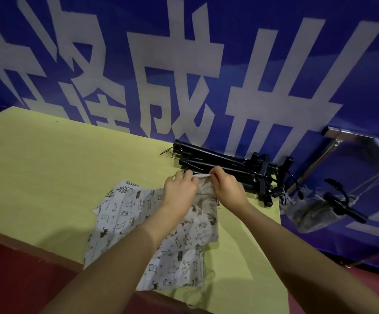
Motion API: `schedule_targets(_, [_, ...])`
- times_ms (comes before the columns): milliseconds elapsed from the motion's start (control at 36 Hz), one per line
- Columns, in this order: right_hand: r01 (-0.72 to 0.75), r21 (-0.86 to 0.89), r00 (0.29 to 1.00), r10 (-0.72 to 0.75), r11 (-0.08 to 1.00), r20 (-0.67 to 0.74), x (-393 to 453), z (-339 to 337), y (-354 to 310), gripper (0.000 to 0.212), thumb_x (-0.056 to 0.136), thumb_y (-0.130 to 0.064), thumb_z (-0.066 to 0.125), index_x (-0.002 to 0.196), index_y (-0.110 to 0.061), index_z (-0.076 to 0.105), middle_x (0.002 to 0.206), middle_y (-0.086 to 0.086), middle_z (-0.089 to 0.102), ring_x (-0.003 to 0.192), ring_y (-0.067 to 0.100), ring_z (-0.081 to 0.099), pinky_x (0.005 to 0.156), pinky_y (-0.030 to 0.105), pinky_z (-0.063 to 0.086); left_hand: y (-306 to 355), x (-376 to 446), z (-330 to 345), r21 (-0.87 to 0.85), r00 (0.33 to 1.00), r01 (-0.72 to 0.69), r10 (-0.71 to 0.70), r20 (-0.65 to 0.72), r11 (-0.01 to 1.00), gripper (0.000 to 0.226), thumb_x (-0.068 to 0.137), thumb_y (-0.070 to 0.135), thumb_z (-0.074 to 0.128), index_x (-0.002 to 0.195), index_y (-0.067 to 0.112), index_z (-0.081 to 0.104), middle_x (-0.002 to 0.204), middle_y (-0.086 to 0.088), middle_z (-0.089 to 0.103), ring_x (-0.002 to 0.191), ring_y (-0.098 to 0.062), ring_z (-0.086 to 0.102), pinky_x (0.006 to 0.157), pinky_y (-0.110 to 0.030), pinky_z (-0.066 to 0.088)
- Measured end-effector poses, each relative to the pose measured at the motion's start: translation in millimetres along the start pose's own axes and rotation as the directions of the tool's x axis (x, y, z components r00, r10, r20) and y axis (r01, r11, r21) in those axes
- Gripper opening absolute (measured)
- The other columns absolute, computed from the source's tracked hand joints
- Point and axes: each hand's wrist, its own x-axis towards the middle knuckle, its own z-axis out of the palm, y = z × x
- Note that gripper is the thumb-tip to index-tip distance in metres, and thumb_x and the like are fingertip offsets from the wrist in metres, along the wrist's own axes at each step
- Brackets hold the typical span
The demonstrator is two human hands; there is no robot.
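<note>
A white cloth printed with small animals (125, 214) lies spread on the yellow-green table (48, 168). My left hand (179, 189) and my right hand (225, 186) pinch its far edge, pulling a short stretch of hem taut between them. Both hands sit just in front of a pile of black clothes hangers (229, 166). The cloth's near part runs under my forearms toward the table's front edge.
A blue banner with large white characters (184, 64) stands behind the table. At the right, a shiny metal rack (342, 137) holds a hanger with a grey cloth (315, 214) on it. Red floor (14, 279) lies below the table's front edge.
</note>
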Motion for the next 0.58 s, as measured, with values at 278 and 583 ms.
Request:
schedule_targets(278, [-0.076, 0.049, 0.994, 0.072, 0.996, 0.085, 16, 9, 26, 0.022, 0.101, -0.031, 0.039, 0.104, -0.017, 0.056, 0.098, 0.001, 0.063, 0.086, 0.022, 0.059, 0.069, 0.036, 0.045, -3, 12, 18, -0.042, 0.982, 0.122, -0.114, 0.148, 0.992, 0.074, 0.078, -0.001, 0.066, 0.14, 0.01, 0.027, 0.139, -0.008, 0.031, 0.119, -0.03, 0.044, 0.072, -0.035, 0.045])
schedule_targets(583, [-0.324, -0.143, 0.885, 0.354, 0.935, 0.303, 21, 45, 91, 0.023, 0.093, -0.027, 0.052, 0.093, -0.006, 0.062, 0.098, 0.012, 0.064, 0.088, 0.031, 0.06, 0.068, 0.032, 0.045, 18, 38, 50, -0.266, 0.983, 0.171, -0.145, 0.114, 0.949, 0.054, 0.089, 0.0, 0.048, 0.139, 0.011, 0.034, 0.137, -0.007, 0.035, 0.106, -0.026, 0.054, 0.07, -0.033, 0.045])
